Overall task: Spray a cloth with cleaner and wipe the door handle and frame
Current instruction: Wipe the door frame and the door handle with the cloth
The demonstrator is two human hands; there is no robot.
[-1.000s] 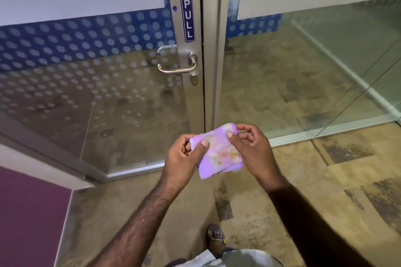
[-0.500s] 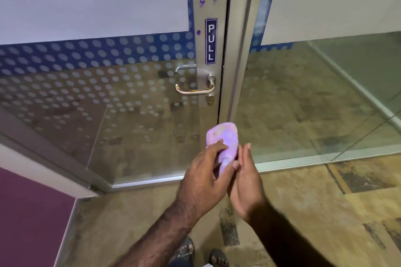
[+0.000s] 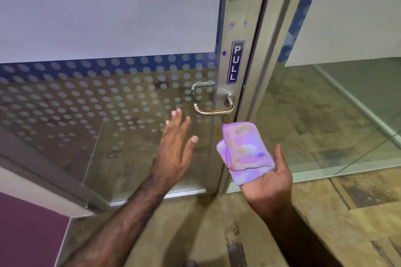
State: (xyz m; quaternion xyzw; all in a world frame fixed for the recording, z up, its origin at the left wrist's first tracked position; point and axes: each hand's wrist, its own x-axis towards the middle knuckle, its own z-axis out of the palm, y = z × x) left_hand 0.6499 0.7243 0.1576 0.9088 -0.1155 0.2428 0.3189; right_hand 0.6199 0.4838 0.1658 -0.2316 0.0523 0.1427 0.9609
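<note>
Two hands are raised before the glass door. Left hand (image 3: 173, 147) is spread flat, fingers apart, holding nothing, the lever door handle (image 3: 213, 109) just above and right of its fingertips. Right hand (image 3: 270, 174) lies palm up, uncurled, the folded purple cloth (image 3: 245, 150) resting across its fingers, below the handle and against the metal door frame (image 3: 243, 17).

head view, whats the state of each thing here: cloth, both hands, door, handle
cloth: folded, stained, lying on the right palm
right hand: palm up, open under the cloth
left hand: empty, fingers spread, just short of the handle
door: shut against its frame
door handle: level, untouched, brownish smear along the bar
</note>
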